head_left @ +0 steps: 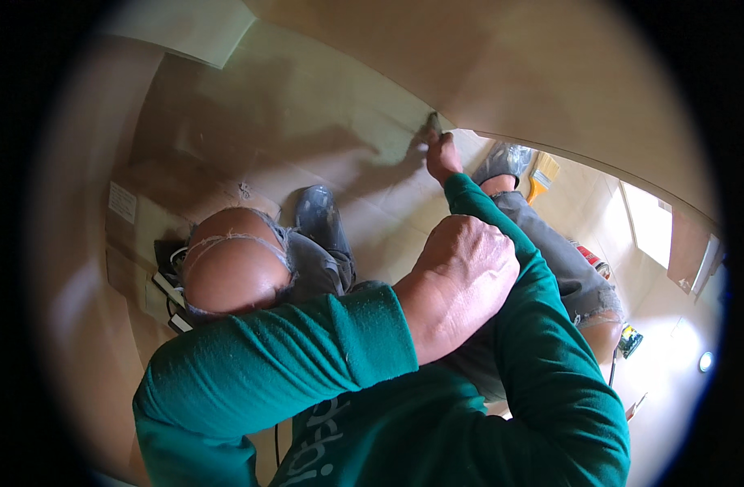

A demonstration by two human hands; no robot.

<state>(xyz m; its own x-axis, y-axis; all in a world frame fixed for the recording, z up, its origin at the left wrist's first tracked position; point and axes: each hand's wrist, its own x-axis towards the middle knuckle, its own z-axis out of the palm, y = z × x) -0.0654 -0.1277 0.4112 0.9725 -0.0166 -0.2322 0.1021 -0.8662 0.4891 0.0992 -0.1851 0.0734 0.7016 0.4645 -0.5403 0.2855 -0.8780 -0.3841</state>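
Observation:
My right hand [442, 156] reaches forward at the end of a green sleeve and is closed on a small dark tool [433, 122]. The tool's tip presses against the lower edge of a beige wall panel [502, 73]. My left hand [468, 272] crosses over in front of me, fingers curled into a fist resting on my right forearm. It holds nothing that I can see. I am crouched, with a bare knee [226, 268] showing through torn grey jeans below my left arm.
Two grey shoes [319, 215] [502, 160] stand on the tan floor. A yellow-handled paintbrush [542, 174] lies beside the right shoe. Flattened cardboard [141, 211] and black-and-white items [169, 288] sit at left. A red object [589, 256] and a yellow-green tool [629, 341] lie at right.

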